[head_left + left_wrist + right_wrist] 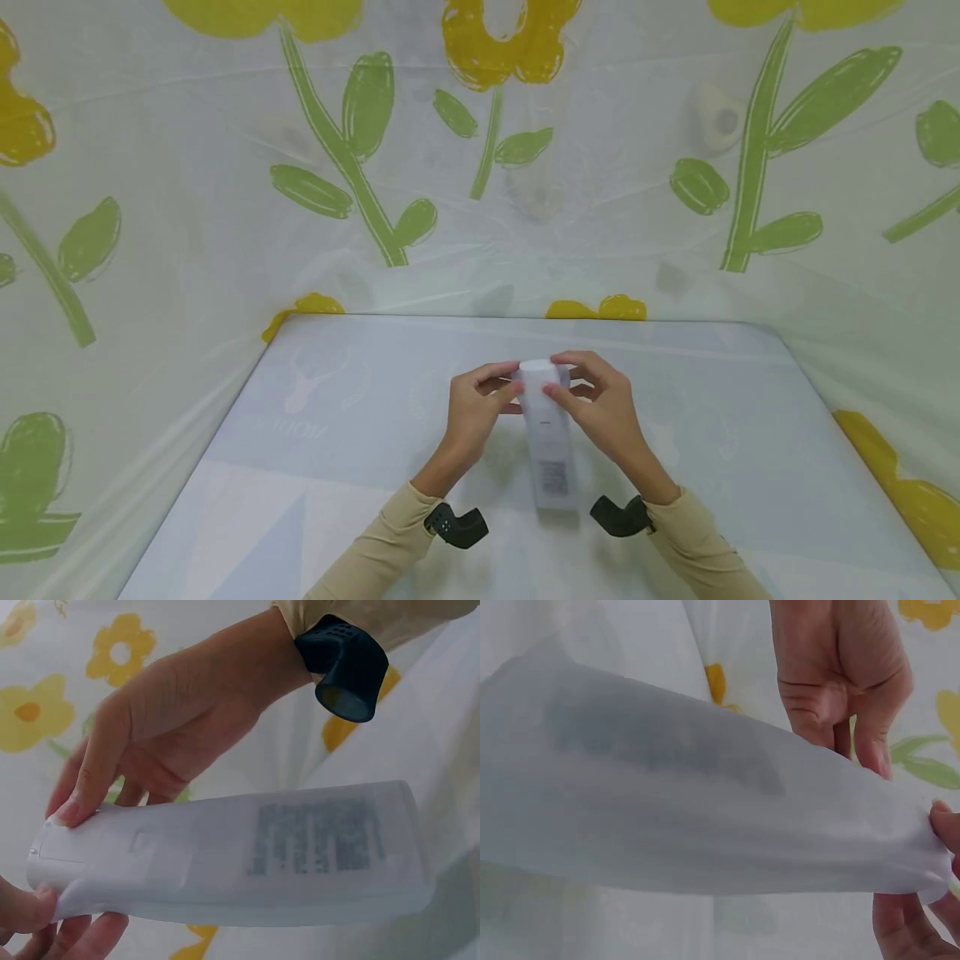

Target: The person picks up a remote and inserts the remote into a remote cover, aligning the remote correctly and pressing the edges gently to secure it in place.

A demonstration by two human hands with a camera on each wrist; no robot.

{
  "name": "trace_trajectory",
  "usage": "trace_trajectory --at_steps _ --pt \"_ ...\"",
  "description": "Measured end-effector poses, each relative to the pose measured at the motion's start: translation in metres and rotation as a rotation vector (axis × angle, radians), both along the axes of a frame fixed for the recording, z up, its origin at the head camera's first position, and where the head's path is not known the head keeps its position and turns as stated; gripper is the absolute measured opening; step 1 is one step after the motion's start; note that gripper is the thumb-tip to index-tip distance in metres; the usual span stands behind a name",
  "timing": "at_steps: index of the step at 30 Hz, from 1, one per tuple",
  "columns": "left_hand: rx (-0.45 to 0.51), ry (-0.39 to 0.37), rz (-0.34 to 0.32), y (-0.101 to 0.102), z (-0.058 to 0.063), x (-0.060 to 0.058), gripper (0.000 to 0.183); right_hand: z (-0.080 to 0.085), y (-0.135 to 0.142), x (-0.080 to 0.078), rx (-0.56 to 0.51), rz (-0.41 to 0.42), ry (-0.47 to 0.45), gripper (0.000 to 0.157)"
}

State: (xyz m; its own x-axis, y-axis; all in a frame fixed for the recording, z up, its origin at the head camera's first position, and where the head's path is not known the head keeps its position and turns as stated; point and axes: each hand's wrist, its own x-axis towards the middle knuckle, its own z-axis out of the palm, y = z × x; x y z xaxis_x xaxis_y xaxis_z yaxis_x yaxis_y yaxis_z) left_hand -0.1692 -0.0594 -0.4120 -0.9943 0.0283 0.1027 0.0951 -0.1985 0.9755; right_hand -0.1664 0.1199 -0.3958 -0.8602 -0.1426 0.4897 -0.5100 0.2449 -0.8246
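A long white device (543,417), shaped like a remote control, sits in a frosted plastic sleeve (360,904). A dark printed label (319,836) shows through toward its near end. My left hand (474,408) pinches the far end from the left, thumb on the upper face. On the opposite side my right hand (603,408) pinches the same end, its thumb also on top. The right wrist view shows the sleeve (705,840) drawn along the device and gathered at the fingers. Fingers beneath the device are partly hidden.
The pale table (360,450) lies under both hands. A white cloth (600,208) printed with yellow flowers and green leaves hangs behind the table and at its sides. Each wrist wears a dark camera mount (457,527).
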Motion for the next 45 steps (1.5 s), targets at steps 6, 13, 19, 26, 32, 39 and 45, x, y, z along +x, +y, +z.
trace_trajectory --at_steps 6,13,19,26,32,39,45 --pt "-0.082 0.066 -0.006 -0.002 -0.003 -0.003 0.023 0.021 -0.008 0.013 -0.002 -0.026 -0.033 0.032" --pt "-0.234 0.125 -0.026 -0.002 0.005 0.0 0.03 0.013 -0.008 0.012 -0.01 -0.041 -0.028 0.032" --pt "-0.234 0.163 0.018 -0.001 0.022 0.011 0.024 -0.006 -0.002 0.001 -0.016 -0.046 -0.045 0.033" --pt "-0.237 0.188 0.065 0.002 0.019 0.012 0.016 -0.009 -0.001 -0.001 -0.023 -0.031 -0.02 0.032" --pt "-0.16 0.253 0.145 0.005 0.012 0.012 0.011 -0.007 -0.002 0.0 -0.005 -0.037 -0.016 0.032" --pt "-0.144 0.289 0.189 0.005 0.011 0.013 0.009 -0.007 -0.004 0.0 0.01 -0.03 0.007 0.033" --pt "-0.153 0.295 0.238 0.008 0.01 0.014 0.009 0.003 -0.009 0.006 0.022 -0.027 0.051 0.031"
